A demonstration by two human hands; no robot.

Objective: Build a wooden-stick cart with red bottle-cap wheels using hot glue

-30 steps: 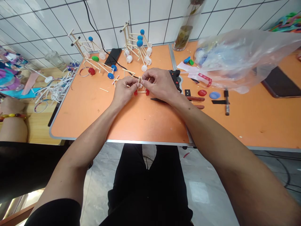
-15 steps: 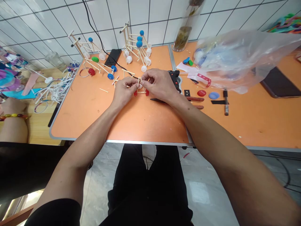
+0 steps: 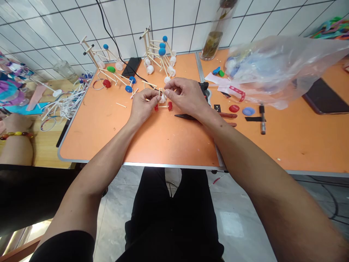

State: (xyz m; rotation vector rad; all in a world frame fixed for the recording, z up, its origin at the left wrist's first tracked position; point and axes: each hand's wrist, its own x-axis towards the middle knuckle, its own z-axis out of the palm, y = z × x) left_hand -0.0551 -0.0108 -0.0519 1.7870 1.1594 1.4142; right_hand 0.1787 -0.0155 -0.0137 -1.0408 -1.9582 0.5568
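Adjusting, I'd judge: left hand [image 3: 144,107] pinches stick frame [image 3: 163,106] by its left side, between both hands at the table [image 3: 163,145]. Right hand [image 3: 188,96] beside frame's top, fingertips narrowly apart (can't tell if touching). Next move wants left pinch steady. Frame's far side is finger-hidden; pliers [image 3: 228,115] partly covered by right wrist.

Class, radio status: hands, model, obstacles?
Left hand at red-wheeled stick model, grip unclear. Right hand beside it, looks open. Pliers close to right hand, partly covered.
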